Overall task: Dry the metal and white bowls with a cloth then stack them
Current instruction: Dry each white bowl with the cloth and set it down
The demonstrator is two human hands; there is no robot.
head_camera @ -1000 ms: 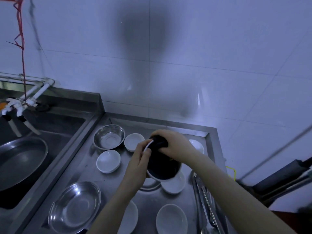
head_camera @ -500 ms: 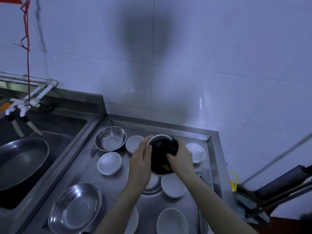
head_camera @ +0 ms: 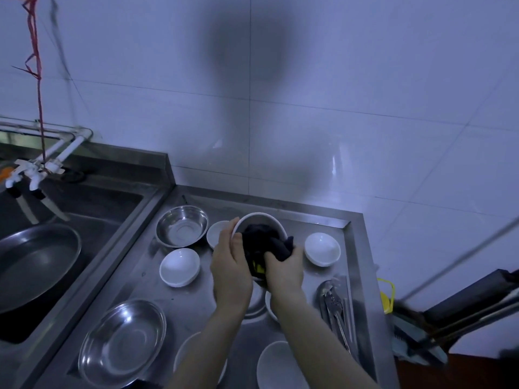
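Both hands are working one white bowl (head_camera: 259, 220), held tilted above the steel counter (head_camera: 193, 301). L hand (head_camera: 230, 272) is gripping the bowl's near-left rim, fingers curled round the edge. R hand (head_camera: 285, 272) is clutching a dark cloth (head_camera: 266, 244) and pressing it into the bowl's inside; a bit of yellow is showing at the cloth's lower edge.

To do this step well, prob.: L hand should be turning the bowl while R sweeps the cloth round the full inner wall, then rim & underside, keeping the bowl over the counter in case it slips.

Taking the held bowl as landmark: a deep metal bowl (head_camera: 182, 226) is sitting to its left, w/ a small white bowl (head_camera: 217, 233) between them, partly hidden by the L hand. Another white bowl (head_camera: 179, 266) is lying left & nearer the person, one more (head_camera: 322, 249) to the right. Directly under the hands, what look like stacked bowls are mostly hidden. Nearer still: a wide metal bowl (head_camera: 122, 343) and two more white ones, partly cut off by the forearms. Cutlery (head_camera: 335, 307) is lying near-right. A sink w/ a large pan (head_camera: 33, 262) is well off to the left. Crowded counter, so free room for a stack is tight.
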